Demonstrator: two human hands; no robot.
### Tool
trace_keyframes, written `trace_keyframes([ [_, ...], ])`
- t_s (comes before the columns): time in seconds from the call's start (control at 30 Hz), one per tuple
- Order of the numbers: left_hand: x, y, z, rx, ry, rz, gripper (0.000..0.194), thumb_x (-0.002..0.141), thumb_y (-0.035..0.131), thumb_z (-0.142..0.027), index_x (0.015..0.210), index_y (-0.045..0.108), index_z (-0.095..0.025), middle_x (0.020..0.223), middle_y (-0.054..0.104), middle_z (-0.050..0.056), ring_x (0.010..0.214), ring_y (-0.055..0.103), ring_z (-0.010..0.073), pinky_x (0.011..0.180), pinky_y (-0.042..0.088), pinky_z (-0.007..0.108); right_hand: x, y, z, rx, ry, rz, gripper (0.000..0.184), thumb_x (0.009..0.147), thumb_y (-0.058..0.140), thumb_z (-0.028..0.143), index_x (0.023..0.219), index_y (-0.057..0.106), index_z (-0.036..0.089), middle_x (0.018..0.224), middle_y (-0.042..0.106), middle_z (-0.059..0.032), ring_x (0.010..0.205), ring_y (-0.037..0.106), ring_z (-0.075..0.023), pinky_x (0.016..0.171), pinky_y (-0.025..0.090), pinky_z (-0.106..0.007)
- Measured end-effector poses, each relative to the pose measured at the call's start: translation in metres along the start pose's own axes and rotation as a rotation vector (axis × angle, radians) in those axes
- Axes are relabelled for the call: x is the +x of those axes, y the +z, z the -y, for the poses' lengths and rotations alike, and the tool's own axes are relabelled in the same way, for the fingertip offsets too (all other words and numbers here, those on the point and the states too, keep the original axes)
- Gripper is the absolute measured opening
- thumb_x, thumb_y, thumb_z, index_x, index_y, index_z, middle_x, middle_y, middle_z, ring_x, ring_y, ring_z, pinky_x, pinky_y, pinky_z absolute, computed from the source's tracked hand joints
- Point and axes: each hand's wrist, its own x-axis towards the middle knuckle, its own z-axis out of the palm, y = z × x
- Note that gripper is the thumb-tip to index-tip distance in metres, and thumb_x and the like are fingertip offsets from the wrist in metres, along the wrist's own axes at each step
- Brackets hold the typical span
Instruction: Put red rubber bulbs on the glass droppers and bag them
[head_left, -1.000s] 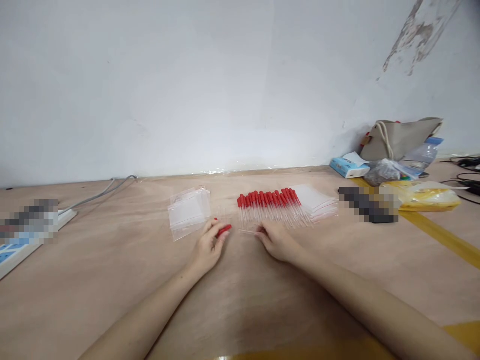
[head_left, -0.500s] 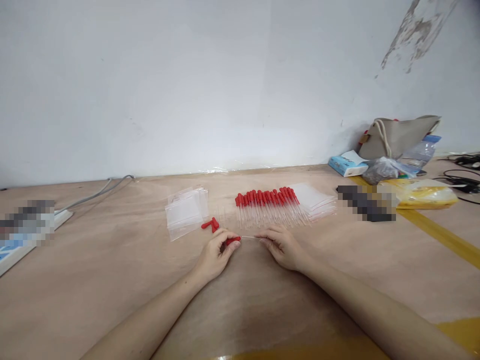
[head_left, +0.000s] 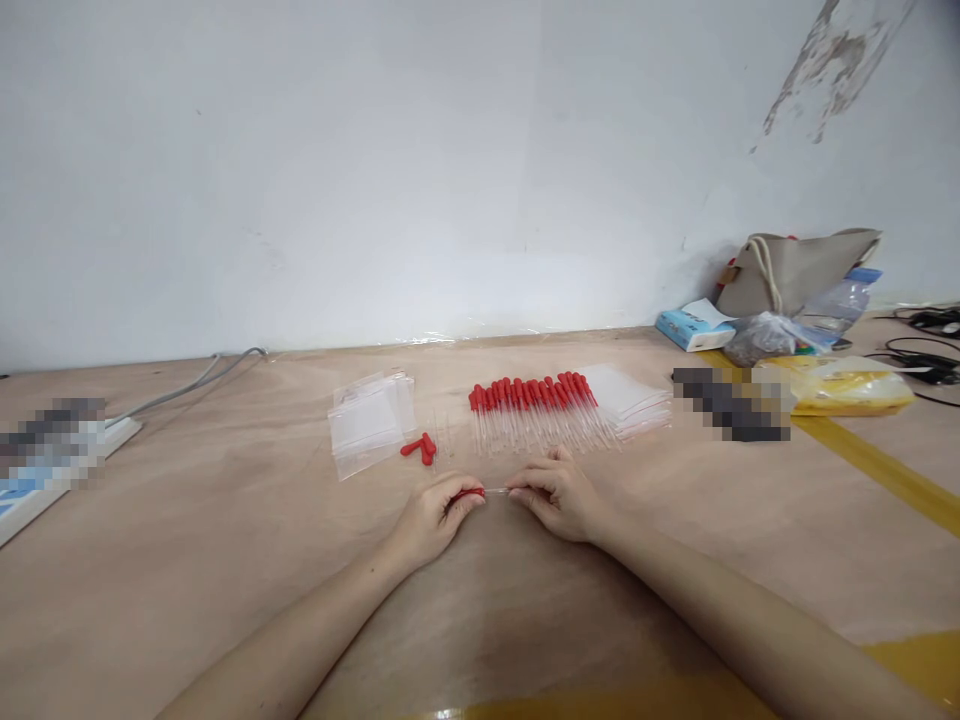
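My left hand (head_left: 435,515) is closed on a red rubber dropper bulb (head_left: 471,492), its open end facing right. My right hand (head_left: 555,495) pinches a thin clear glass dropper tube (head_left: 496,491), whose left end meets the mouth of the bulb. How far the tube sits inside the bulb I cannot tell. Beyond my left hand lie a few loose red bulbs (head_left: 421,449) and several bare clear tubes (head_left: 444,436). A row of droppers with red bulbs (head_left: 536,394) lies behind my hands, tubes pointing toward me.
Clear zip bags (head_left: 367,428) lie at the left, and another stack of bags (head_left: 634,402) right of the droppers. Farther right are a pixelated dark object (head_left: 727,405), a yellow tissue pack (head_left: 855,388), a blue box (head_left: 694,328) and a grey bag (head_left: 810,270). A power strip (head_left: 112,440) stands far left.
Both hands have come slightly nearer to me. The gap between bulb and tube has closed, and they now touch end to end.
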Motion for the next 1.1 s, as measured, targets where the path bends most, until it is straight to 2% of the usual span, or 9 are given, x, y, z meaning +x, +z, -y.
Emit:
trace_keyframes([
  [0.27, 0.001, 0.0, -0.002, 0.071, 0.046, 0.042, 0.022, 0.086, 0.041, -0.032, 0.083, 0.059, -0.019, 0.077, 0.06, 0.003, 0.072, 0.054, 0.014, 0.067, 0.042, 0.025, -0.001, 0.003, 0.007, -0.204, -0.063, -0.036, 0.027, 0.085, 0.038, 0.025, 0.077, 0.064, 0.021, 0.069, 0.06, -0.0004, 0.059, 0.043, -0.0095, 0.069, 0.019, -0.031],
  [0.53, 0.001, -0.002, -0.004, 0.092, 0.029, 0.054, 0.023, 0.085, 0.042, -0.034, 0.08, 0.057, -0.018, 0.072, 0.057, 0.002, 0.064, 0.05, 0.0126, 0.06, 0.04, 0.024, 0.002, 0.011, 0.011, -0.159, -0.054, -0.055, 0.025, 0.084, 0.038, 0.024, 0.074, 0.061, 0.019, 0.067, 0.058, 0.0002, 0.056, 0.04, -0.009, 0.068, 0.019, -0.03],
  [0.83, 0.0, 0.0, -0.002, 0.107, 0.101, 0.057, 0.02, 0.085, 0.043, -0.031, 0.081, 0.057, -0.017, 0.073, 0.057, 0.003, 0.064, 0.051, 0.0124, 0.06, 0.04, 0.023, 0.001, 0.018, 0.015, -0.105, -0.02, -0.058, 0.025, 0.086, 0.038, 0.026, 0.077, 0.061, 0.021, 0.066, 0.06, 0.0012, 0.055, 0.04, -0.009, 0.067, 0.019, -0.028],
  [1.0, 0.002, -0.004, -0.002, 0.132, 0.144, 0.069, 0.017, 0.086, 0.043, -0.028, 0.082, 0.057, -0.018, 0.073, 0.058, 0.002, 0.065, 0.052, 0.0119, 0.06, 0.041, 0.022, 0.004, 0.013, 0.019, -0.141, -0.033, -0.02, 0.027, 0.087, 0.036, 0.025, 0.076, 0.06, 0.019, 0.068, 0.061, -0.0007, 0.057, 0.043, -0.0096, 0.066, 0.02, -0.028],
  [1.1, 0.004, -0.012, -0.001, 0.186, 0.203, 0.051, 0.015, 0.085, 0.046, -0.026, 0.085, 0.059, -0.019, 0.078, 0.06, 0.003, 0.073, 0.054, 0.0137, 0.068, 0.042, 0.025, 0.004, 0.007, 0.023, -0.212, -0.075, -0.012, 0.024, 0.085, 0.038, 0.023, 0.077, 0.06, 0.019, 0.071, 0.062, -0.0018, 0.065, 0.047, -0.0117, 0.068, 0.021, -0.03],
])
